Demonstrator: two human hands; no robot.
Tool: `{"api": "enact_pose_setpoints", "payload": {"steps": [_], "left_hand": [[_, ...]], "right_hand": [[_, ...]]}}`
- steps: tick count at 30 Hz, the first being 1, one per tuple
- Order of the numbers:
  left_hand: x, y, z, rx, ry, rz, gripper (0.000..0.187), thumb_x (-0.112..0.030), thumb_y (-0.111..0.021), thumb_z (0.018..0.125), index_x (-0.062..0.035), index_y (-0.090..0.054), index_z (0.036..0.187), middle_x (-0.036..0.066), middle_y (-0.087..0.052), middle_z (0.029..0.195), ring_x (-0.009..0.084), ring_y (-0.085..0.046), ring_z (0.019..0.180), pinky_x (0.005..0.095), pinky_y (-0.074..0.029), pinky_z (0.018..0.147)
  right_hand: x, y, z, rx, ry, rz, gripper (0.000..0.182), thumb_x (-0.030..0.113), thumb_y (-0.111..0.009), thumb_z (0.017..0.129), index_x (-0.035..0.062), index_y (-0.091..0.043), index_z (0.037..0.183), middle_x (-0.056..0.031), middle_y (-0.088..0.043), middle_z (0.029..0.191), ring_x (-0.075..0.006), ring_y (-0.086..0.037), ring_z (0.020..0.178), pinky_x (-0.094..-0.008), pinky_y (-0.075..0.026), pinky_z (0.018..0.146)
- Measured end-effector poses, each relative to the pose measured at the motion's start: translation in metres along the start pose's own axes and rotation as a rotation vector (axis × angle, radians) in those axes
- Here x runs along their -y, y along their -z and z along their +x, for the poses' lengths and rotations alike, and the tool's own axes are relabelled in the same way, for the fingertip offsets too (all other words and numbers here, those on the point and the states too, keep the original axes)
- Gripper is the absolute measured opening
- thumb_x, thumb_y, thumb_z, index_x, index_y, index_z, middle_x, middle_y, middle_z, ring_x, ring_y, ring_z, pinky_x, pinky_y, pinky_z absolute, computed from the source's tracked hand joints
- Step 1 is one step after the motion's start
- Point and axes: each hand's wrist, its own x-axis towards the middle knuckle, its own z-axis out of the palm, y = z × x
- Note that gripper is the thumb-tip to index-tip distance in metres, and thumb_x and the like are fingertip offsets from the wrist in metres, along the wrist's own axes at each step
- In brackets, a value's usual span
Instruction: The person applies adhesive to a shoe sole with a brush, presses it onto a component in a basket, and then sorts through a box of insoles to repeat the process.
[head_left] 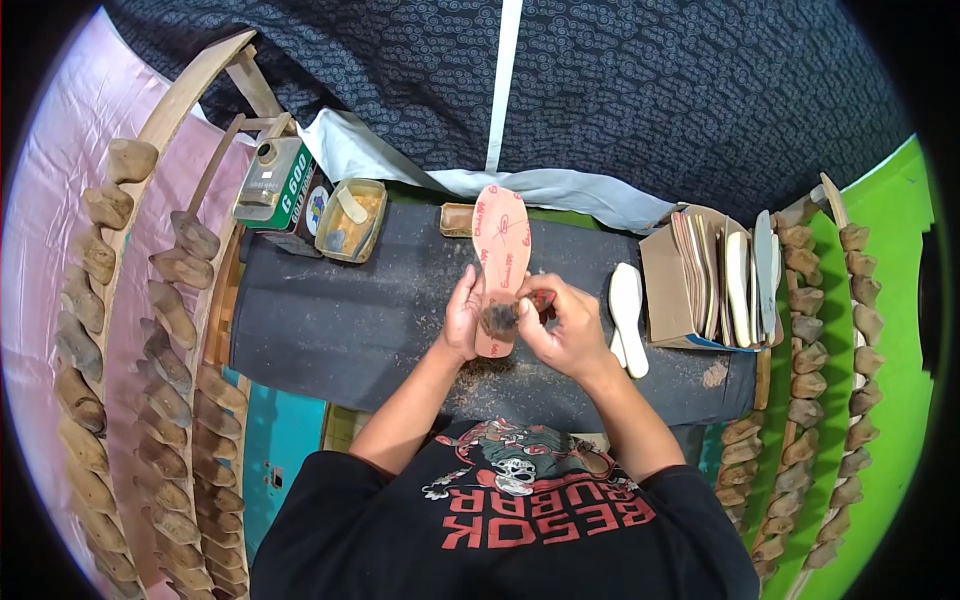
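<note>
Pink board with red script printed down its length: that is the insole you hold above the middle of the dark work mat. The script is too small to read. Its long axis runs away from you, rounded toe end toward the far edge of the mat, heel end low between your hands. Your left hand is clamped on its left edge near the heel. Your right hand is closed around a small brush with a red handle, bristles touching the darkened heel patch.

At the far left corner stands a green tin marked "G 600", with an open glue tub just beside it. A white insole lies on the mat just right of your right hand, and beyond it a cardboard box holds upright insoles. Racks of wooden shoe lasts line both sides. Bare mat, dusted with shavings, lies open to your left.
</note>
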Motion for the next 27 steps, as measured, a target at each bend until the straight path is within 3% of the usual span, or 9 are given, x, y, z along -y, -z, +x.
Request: {"api": "enact_pose_setpoints", "payload": {"steps": [2, 4, 8, 12, 14, 18, 19, 23, 27], "left_hand": [[-0.004, -0.004, -0.001, -0.126, 0.056, -0.043, 0.067, -0.059, -0.025, 0.106, -0.0128, -0.047, 0.149, 0.009, -0.061, 0.138, 0.0246, -0.06, 0.122, 0.0431, -0.049, 0.104], [-0.003, 0.011, 0.004, 0.054, 0.067, -0.021, 0.066, -0.06, -0.027, 0.105, -0.0125, -0.052, 0.144, 0.008, -0.063, 0.131, 0.0222, -0.063, 0.111, 0.0414, -0.053, 0.09], [0.008, 0.006, 0.006, 0.071, 0.121, -0.088, 0.067, -0.063, -0.029, 0.104, -0.012, -0.055, 0.139, 0.007, -0.065, 0.119, 0.0235, -0.064, 0.097, 0.0394, -0.053, 0.08], [0.009, 0.001, 0.003, 0.059, 0.096, -0.138, 0.069, -0.064, -0.028, 0.104, -0.0115, -0.052, 0.142, 0.008, -0.065, 0.125, 0.0239, -0.064, 0.101, 0.0395, -0.053, 0.084], [0.004, -0.001, 0.002, -0.067, 0.05, 0.02, 0.073, -0.065, -0.026, 0.104, -0.0114, -0.05, 0.146, 0.009, -0.063, 0.132, 0.024, -0.065, 0.106, 0.0393, -0.053, 0.087], [-0.002, -0.03, 0.001, -0.215, 0.069, -0.026, 0.074, -0.066, -0.024, 0.103, -0.012, -0.051, 0.145, 0.009, -0.066, 0.129, 0.0227, -0.066, 0.105, 0.0404, -0.054, 0.088], [0.005, -0.013, 0.003, -0.139, 0.1, -0.018, 0.072, -0.066, -0.025, 0.103, -0.0124, -0.053, 0.142, 0.009, -0.066, 0.125, 0.0229, -0.066, 0.103, 0.0408, -0.054, 0.086], [0.024, -0.007, 0.006, 0.019, 0.175, -0.112, 0.071, -0.068, -0.026, 0.102, -0.0145, -0.054, 0.139, 0.009, -0.066, 0.11, 0.0239, -0.065, 0.094, 0.0407, -0.053, 0.079], [0.023, -0.006, 0.006, -0.006, 0.132, -0.127, 0.072, -0.068, -0.025, 0.102, -0.0135, -0.052, 0.141, 0.01, -0.066, 0.117, 0.0233, -0.065, 0.097, 0.0414, -0.053, 0.082]], "right_hand": [[-0.002, 0.0, 0.005, -0.015, 0.036, -0.029, 0.013, 0.005, -0.067, 0.087, 0.0013, -0.062, 0.099, -0.0099, -0.064, 0.073, -0.019, -0.066, 0.061, -0.0313, -0.052, 0.056], [-0.008, 0.006, 0.019, -0.107, -0.022, -0.087, 0.013, 0.005, -0.066, 0.089, 0.0005, -0.062, 0.1, -0.0098, -0.066, 0.077, -0.0172, -0.067, 0.063, -0.0303, -0.053, 0.057], [-0.011, 0.012, 0.038, -0.279, 0.068, -0.101, 0.014, 0.004, -0.065, 0.092, -0.0002, -0.062, 0.104, -0.0106, -0.066, 0.081, -0.0169, -0.064, 0.063, -0.0307, -0.053, 0.059], [-0.011, 0.017, 0.02, -0.179, 0.086, -0.103, 0.014, 0.004, -0.067, 0.089, 0.0003, -0.062, 0.101, -0.0104, -0.065, 0.08, -0.0179, -0.063, 0.063, -0.0312, -0.051, 0.058], [-0.01, 0.017, 0.002, 0.019, 0.025, -0.036, 0.012, 0.003, -0.065, 0.092, -0.0003, -0.063, 0.103, -0.0078, -0.068, 0.084, -0.0122, -0.063, 0.067, -0.0267, -0.051, 0.061], [-0.004, 0.02, 0.004, 0.023, 0.134, -0.072, 0.012, 0.001, -0.066, 0.086, 0.0, -0.064, 0.097, -0.0099, -0.067, 0.083, -0.0155, -0.063, 0.066, -0.0271, -0.05, 0.06], [-0.005, 0.019, 0.01, -0.053, 0.115, -0.061, 0.013, 0.004, -0.068, 0.084, 0.0023, -0.062, 0.096, -0.011, -0.064, 0.079, -0.0232, -0.062, 0.062, -0.034, -0.051, 0.058], [-0.015, 0.02, 0.029, -0.224, 0.075, -0.064, 0.013, 0.001, -0.065, 0.087, 0.0004, -0.06, 0.099, -0.0111, -0.063, 0.081, -0.02, -0.06, 0.063, -0.0323, -0.05, 0.058], [-0.015, 0.027, 0.017, -0.156, 0.076, -0.094, 0.011, 0.001, -0.064, 0.091, -0.0005, -0.062, 0.102, -0.0081, -0.066, 0.088, -0.0121, -0.062, 0.069, -0.0262, -0.05, 0.065]]}}
